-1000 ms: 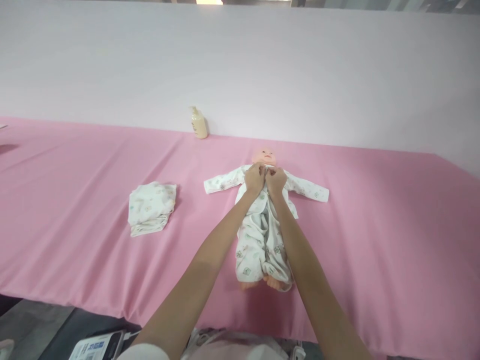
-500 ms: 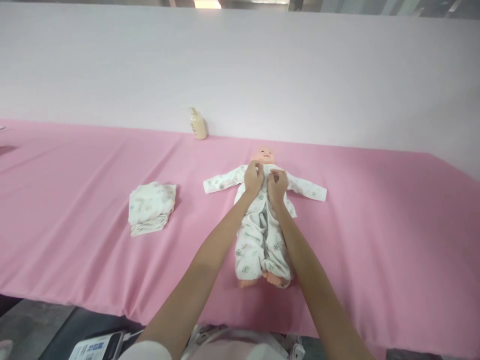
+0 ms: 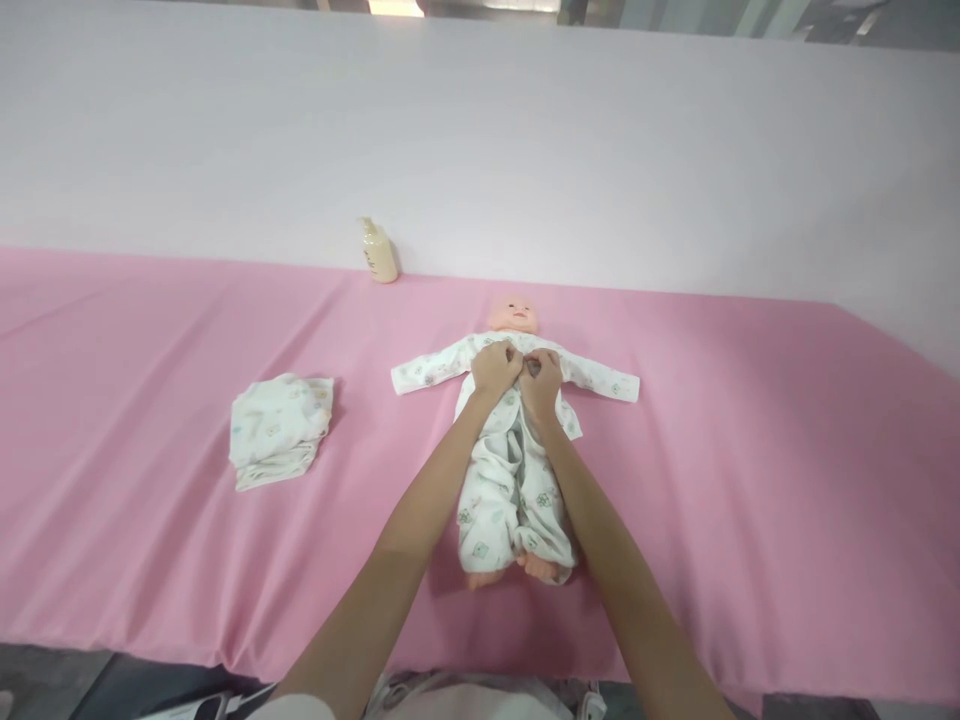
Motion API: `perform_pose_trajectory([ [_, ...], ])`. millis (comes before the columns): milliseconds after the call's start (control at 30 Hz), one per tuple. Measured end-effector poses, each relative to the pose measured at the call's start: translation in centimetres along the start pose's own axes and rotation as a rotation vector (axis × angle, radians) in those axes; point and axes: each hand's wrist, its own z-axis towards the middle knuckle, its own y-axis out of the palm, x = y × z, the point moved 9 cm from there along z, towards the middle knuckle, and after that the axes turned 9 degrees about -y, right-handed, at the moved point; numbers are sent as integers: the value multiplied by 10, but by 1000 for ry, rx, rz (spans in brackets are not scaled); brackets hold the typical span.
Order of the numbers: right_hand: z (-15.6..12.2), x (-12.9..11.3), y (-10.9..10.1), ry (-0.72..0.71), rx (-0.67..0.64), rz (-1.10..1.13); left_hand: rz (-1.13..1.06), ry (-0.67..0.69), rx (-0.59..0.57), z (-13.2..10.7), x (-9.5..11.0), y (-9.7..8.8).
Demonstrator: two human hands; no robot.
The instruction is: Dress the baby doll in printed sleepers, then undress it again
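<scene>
Pinching the shirt (image 3: 511, 412) up front, left hand (image 3: 497, 368) and right hand (image 3: 541, 385) close together, both curled in tight. Doll (image 3: 514, 316) is flat on its back on the pink sheet (image 3: 750, 450), sleeves (image 3: 604, 378) spread wide, folded cloth (image 3: 279, 425) off left, bottle (image 3: 379, 254) back by the wall (image 3: 480, 150).

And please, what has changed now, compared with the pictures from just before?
The left hand and right hand have moved from the doll's neckline slightly down its jacket front, toward its feet. They parted a little midway and are now close together again; what the fingers pinch is too small to tell. The doll, folded cloth and pump bottle stayed put; only the view shifted.
</scene>
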Motion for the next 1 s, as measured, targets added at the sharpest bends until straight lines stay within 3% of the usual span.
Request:
perform_pose_trajectory([
  [300,0,3,-2,74,30,112,-201,6,-37,2,-5,-1],
  [467,-1,9,-3,111,47,161,-357,-42,-159,5,-11,4],
  [600,-2,13,-5,102,63,157,-440,48,-267,6,-5,4],
  [833,0,4,-5,31,54,113,-372,72,-286,6,-5,-1],
  [1000,1,-4,-9,-1,41,-36,-243,110,-247,-3,12,-12],
])
